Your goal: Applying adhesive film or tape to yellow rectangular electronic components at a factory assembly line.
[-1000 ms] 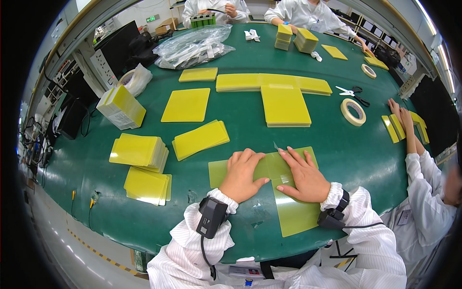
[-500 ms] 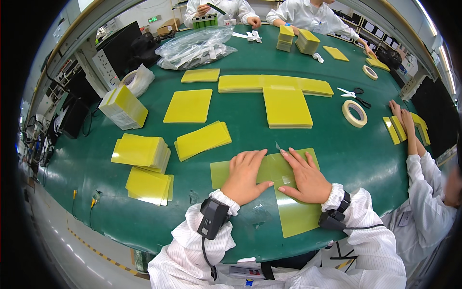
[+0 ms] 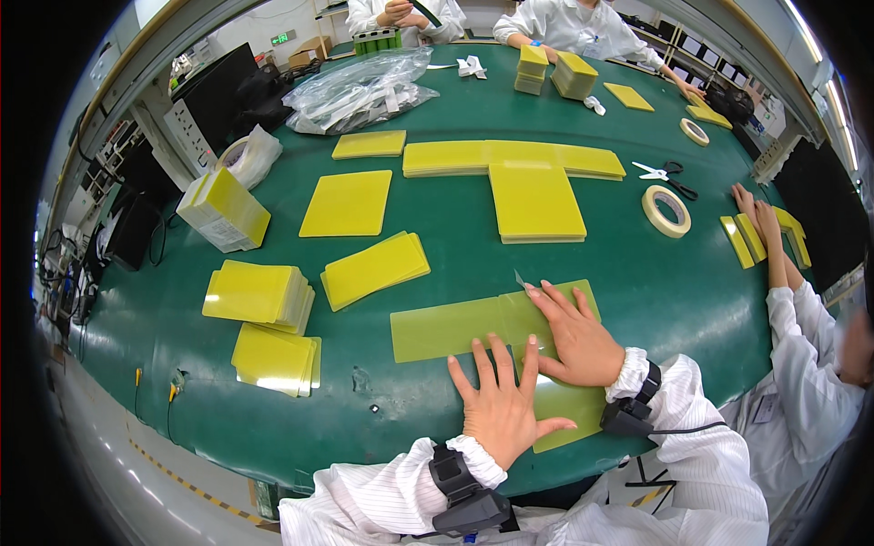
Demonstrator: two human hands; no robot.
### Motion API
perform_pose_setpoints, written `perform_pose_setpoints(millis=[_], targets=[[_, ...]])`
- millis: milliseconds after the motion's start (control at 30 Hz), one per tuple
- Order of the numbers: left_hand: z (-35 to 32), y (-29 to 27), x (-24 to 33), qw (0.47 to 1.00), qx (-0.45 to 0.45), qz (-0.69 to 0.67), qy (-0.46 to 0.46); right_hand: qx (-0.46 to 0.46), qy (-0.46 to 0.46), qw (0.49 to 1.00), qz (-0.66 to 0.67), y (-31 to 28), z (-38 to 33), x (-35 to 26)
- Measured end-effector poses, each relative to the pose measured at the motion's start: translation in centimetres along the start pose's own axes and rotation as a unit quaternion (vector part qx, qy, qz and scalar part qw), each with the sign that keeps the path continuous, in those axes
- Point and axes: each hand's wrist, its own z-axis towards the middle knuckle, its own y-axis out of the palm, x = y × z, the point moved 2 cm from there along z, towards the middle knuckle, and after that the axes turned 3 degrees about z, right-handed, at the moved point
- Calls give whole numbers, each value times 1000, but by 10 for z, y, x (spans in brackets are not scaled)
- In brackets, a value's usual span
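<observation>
Two thin yellow-green sheets lie joined in front of me on the green table (image 3: 437, 264): one flat strip (image 3: 437, 329) runs left to right, the other (image 3: 569, 405) runs toward my body. My left hand (image 3: 499, 402) lies flat where they meet, palm down, fingers spread. My right hand (image 3: 575, 335) presses flat beside it, fingers pointing up-left along the seam. A small pale sliver (image 3: 519, 278) sticks up by the right index fingertip. Neither hand holds anything.
Stacks of yellow sheets (image 3: 259, 296) (image 3: 373, 267) lie to the left, with a larger T-shaped lay-up (image 3: 537, 196) farther off. A tape roll (image 3: 666, 211) and scissors (image 3: 665, 171) sit at right. A co-worker's hands (image 3: 760, 218) press yellow strips there. Clear bags (image 3: 360, 86) lie at the far end.
My left hand has slid off the left strip toward my body and to the right, onto the joint. The right hand has stayed almost where it was.
</observation>
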Motion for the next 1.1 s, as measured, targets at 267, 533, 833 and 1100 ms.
perform_pose_setpoints(millis=[267, 533, 833, 1100], targets=[[7, 9, 0, 1000, 23, -13, -5, 4, -6, 1000, 9, 0, -2, 0], [12, 11, 0, 999, 40, -26, -4, -15, 4, 999, 33, -6, 1, -2], [9, 9, 0, 999, 31, -22, 1, 86, 32, 891, 445, -23, 11, 19], [11, 6, 2, 998, 61, -21, 4, 38, 64, 929, 362, -20, 46, 20]])
